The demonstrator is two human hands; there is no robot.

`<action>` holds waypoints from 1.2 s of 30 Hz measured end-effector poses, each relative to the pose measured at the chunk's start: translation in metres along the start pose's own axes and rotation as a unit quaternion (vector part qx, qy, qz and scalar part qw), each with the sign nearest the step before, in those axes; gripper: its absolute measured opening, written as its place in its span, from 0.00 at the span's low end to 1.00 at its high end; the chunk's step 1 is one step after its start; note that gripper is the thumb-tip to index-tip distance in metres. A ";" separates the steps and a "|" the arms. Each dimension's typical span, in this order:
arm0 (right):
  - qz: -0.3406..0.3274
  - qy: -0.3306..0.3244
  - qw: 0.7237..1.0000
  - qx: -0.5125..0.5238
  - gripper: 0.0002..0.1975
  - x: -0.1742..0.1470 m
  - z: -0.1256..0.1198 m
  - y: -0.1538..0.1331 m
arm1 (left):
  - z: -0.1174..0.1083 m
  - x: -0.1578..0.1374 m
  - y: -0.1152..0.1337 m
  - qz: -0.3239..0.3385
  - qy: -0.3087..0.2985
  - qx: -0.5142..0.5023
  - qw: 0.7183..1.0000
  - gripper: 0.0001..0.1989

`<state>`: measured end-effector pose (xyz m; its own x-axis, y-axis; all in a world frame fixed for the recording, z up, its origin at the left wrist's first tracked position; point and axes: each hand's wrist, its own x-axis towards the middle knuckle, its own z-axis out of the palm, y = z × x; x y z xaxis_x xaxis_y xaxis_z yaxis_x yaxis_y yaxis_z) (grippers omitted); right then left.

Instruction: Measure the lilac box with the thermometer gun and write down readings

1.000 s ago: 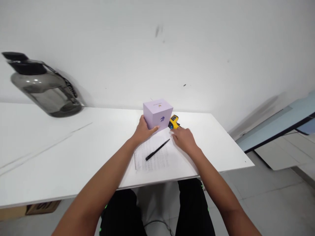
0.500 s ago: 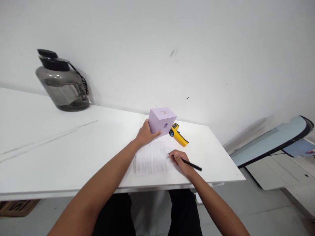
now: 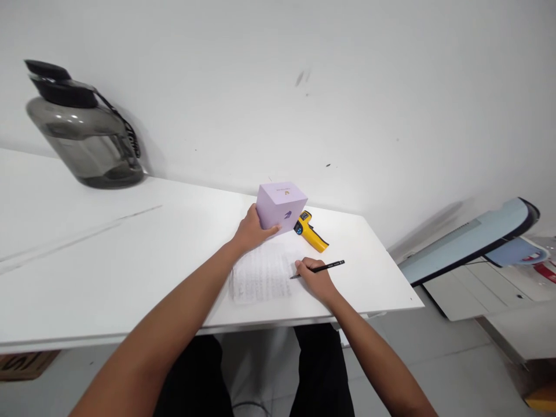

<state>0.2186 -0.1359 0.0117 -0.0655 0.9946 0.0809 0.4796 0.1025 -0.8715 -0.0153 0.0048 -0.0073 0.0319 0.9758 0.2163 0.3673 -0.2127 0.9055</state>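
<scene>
Right hand pinching slim black pen, pale lettering showing near back end, tip pointing down at right edge of closely marked sheet! Left hand clasping lilac box, purple emblem facing front, yellow-and-black gun-shaped device lying alongside.

A long, smooth white table with thin grey veins, seen on my feed.

From here I see four things on it. Toward the left back edge I have a large see-through grey bottle with a black lid and strap. Right of the middle, near the back, I see a pale lilac cardboard box; how fully its base meets the tabletop, I cannot tell. Just right of that lies a yellow-and-black pistol-shaped device. Nearer the front edge I see white paper covered in blurred rows of writing.
</scene>
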 end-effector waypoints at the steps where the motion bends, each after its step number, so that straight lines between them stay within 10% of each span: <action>1: 0.005 0.001 1.000 -0.002 0.25 0.000 0.000 0.000 | -0.001 -0.001 0.003 -0.008 -0.006 0.004 1.000 0.46; 36: 0.056 0.014 0.998 -0.015 0.21 0.000 -0.003 -0.003 | -0.005 -0.007 0.023 -0.039 -0.028 0.031 0.998 0.46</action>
<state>0.2194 -0.1361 0.0157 0.0136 0.9999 -0.0025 0.5082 -0.0091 -0.8612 -0.0113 -0.0069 0.0136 0.0510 0.9911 0.1232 0.4279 -0.1331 0.8940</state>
